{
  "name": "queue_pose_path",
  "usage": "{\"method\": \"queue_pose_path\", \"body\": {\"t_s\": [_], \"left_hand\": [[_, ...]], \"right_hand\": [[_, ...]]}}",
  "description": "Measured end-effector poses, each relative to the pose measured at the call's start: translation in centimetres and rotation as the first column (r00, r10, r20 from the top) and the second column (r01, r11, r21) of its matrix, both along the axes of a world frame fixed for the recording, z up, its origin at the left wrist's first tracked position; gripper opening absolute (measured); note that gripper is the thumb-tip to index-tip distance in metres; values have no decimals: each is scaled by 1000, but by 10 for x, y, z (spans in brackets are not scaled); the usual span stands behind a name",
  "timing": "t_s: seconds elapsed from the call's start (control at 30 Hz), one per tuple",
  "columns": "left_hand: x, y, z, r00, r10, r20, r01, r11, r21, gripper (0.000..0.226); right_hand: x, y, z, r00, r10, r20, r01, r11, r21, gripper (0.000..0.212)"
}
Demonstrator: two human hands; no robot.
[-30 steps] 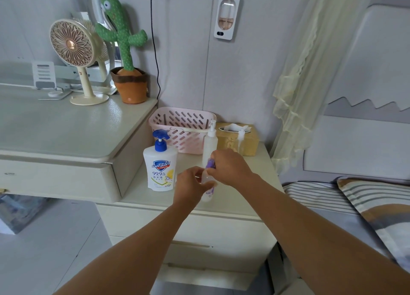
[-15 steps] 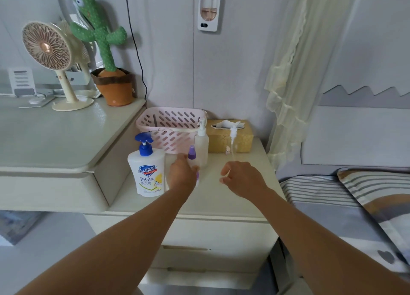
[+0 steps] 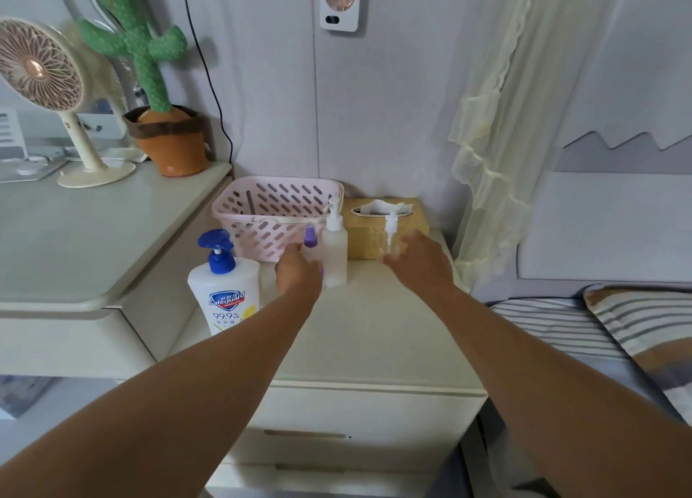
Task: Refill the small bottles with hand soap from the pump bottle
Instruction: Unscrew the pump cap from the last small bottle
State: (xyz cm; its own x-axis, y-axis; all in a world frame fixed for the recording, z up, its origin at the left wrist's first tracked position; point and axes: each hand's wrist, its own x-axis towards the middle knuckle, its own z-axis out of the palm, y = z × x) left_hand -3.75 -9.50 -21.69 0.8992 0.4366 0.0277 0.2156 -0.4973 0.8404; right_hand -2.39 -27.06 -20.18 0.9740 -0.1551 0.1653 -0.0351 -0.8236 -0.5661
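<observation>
Now, bottles to fill: purple-capped bottle (image 3: 310,239), frosted bottle (image 3: 334,252) and clear bottle (image 3: 391,235) stand mid-frame on the nightstand (image 3: 374,329), before the basket (image 3: 277,181) and tissue box (image 3: 365,235).
Pump bottle (image 3: 224,295): left of centre, untouched.
Left hand (image 3: 297,272): we grip the purple-capped bottle low.
Right hand (image 3: 419,259): fingers loose and spread beside the clear bottle; contact unclear.
Risk: we judge a hasty reach could topple the light clear bottle, and our left knuckles crowd the frosted bottle.

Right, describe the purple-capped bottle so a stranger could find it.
On the low nightstand between desk and bed, a pink basket stands at the back. Before it, a small bottle shows behind the left hand. It alone has a purple cap: the frosted bottle and clear bottle to its right have white pumps, the big soap bottle a blue one.
</observation>
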Motion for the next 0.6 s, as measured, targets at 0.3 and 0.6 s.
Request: {"method": "queue_pose_path", "body": {"t_s": [0.3, 0.6], "left_hand": [[5, 2, -12, 998, 35, -49, -40, 993, -115, 50], [-8, 0, -13, 999, 13, -52, -19, 994, -103, 41]], "right_hand": [[43, 11, 12, 996, -84, -9, 84, 996, 27, 44], [38, 16, 12, 995, -46, 84, 44, 999, 26, 27]]}}
